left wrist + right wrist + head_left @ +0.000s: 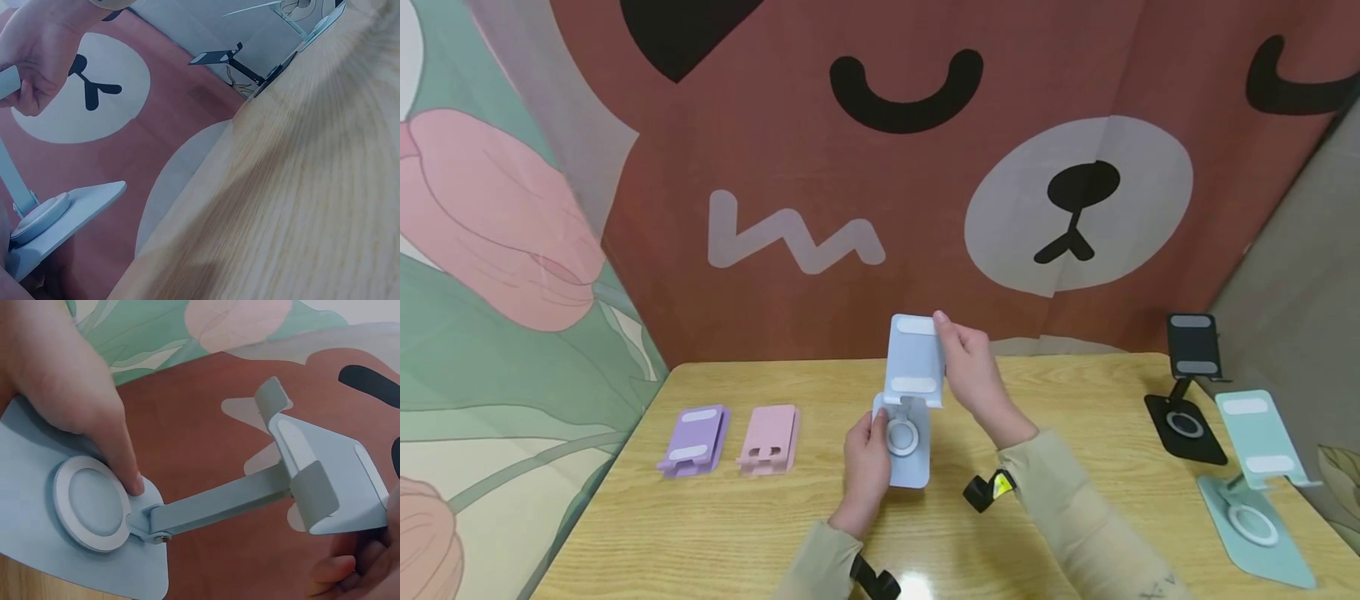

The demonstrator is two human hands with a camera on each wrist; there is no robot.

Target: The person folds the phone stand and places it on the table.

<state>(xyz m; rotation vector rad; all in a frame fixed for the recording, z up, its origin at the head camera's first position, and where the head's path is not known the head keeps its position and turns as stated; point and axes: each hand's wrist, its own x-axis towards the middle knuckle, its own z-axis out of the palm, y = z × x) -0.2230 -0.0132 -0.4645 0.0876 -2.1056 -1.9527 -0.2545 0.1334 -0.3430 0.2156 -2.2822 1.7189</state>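
Observation:
A light-blue folding phone stand (914,357) is held up over the middle of the table, unfolded. My left hand (867,462) grips its flat base (28,487) at the left edge, thumb on top beside the white ring (92,503). With my right hand (976,375) I pinch the right edge of the upper plate (337,465), thumb near its top corner. Between base and plate runs a hinged arm (219,499), seen extended in the right wrist view. White pads lie across the plate's face. Most of the left hand's fingers are hidden under the base.
On the left of the wooden table (737,533) lie a folded purple stand (695,440) and a folded pink stand (769,437). An unfolded black stand (1193,346) and an unfolded mint-green stand (1258,433) stand at the right. A printed cloth (775,317) hangs behind.

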